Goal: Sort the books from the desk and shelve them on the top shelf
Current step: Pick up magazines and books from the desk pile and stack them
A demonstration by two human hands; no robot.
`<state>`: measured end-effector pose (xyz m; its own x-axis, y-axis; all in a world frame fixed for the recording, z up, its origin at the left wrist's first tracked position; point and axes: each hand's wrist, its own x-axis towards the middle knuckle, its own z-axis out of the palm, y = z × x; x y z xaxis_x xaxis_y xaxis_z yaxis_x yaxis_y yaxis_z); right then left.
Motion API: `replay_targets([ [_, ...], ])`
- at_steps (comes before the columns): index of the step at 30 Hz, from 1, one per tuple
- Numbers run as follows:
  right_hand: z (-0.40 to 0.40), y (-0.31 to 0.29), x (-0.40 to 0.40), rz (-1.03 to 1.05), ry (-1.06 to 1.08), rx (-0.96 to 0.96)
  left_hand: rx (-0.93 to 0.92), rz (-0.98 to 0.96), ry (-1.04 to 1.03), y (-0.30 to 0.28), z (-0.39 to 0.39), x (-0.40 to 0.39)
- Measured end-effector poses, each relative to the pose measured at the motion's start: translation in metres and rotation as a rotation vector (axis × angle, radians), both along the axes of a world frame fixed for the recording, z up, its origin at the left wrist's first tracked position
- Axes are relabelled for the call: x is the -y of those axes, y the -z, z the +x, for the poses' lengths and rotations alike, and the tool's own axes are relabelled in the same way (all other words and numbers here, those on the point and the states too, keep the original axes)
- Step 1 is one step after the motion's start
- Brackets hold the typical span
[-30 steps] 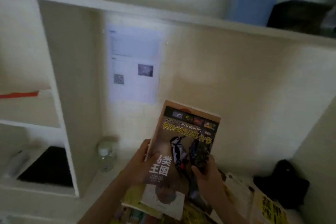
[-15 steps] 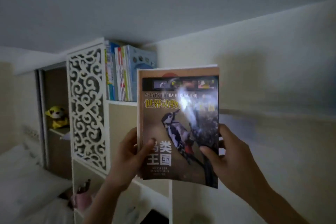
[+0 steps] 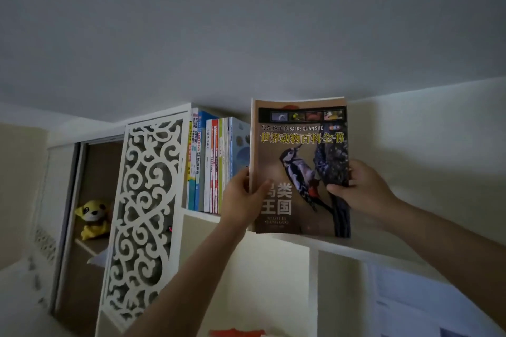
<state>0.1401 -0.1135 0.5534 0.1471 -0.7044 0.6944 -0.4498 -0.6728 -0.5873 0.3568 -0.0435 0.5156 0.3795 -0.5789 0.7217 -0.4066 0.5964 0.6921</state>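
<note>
Item held: one woodpecker book [image 3: 301, 167], brown cover with a black-and-white bird on a dark trunk and yellow title lettering, upright, cover facing the camera, raised to the level of the top shelf [image 3: 201, 215]. Its lower edge sits about level with the shelf board; whether it rests on the board cannot be told. Left hand [image 3: 241, 197]: grips the book's left edge low down, thumb laid across the cover beside the white characters, remaining fingers curled behind the spine side and mostly hidden. Right hand [image 3: 361, 190]: grips the right edge at mid-height, thumb pressed flat on the cover over the dark trunk, fingers wrapped round the back. Both grips are closed firmly on the book. Shelved stock: a row of books [image 3: 210, 167] standing upright on the top shelf, just left of the held book, spines in blue, white, red, yellow and green, the nearest one touching or almost touching the left hand. Fixtures: white fretwork panel [image 3: 142, 216] at the shelf's left end. Other: yellow plush toy [image 3: 91, 217] in a compartment further left; papers [image 3: 427, 306] pinned to the wall at lower right.
</note>
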Motion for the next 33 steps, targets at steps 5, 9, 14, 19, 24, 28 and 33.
replay_targets([
  [5, 0.045, -0.019, 0.065, 0.083, -0.052, -0.025, 0.062, -0.019, -0.121, -0.006, 0.037, 0.044],
  [9, 0.072, -0.012, 0.104, 0.214, -0.117, -0.004, 0.136, 0.006, -0.084, 0.004, 0.062, 0.051],
  [14, 0.100, -0.022, 0.124, 0.326, -0.198, -0.039, 0.209, 0.076, -0.040, 0.016, 0.095, 0.053],
  [19, 0.131, -0.022, 0.135, 0.301, -0.204, 0.027, 0.243, -0.005, -0.219, 0.018, 0.101, 0.067],
  [24, 0.137, -0.008, 0.130, 0.035, 0.212, -0.263, 0.406, -0.006, -0.374, 0.020, 0.094, 0.071],
  [28, 0.152, -0.014, 0.098, -0.053, 0.064, -0.215, 0.434, -0.014, -0.462, 0.018, 0.083, 0.072],
  [33, 0.177, -0.003, 0.064, -0.110, -0.287, -0.301, 0.407, -0.034, -0.545, 0.019, 0.072, 0.074],
])
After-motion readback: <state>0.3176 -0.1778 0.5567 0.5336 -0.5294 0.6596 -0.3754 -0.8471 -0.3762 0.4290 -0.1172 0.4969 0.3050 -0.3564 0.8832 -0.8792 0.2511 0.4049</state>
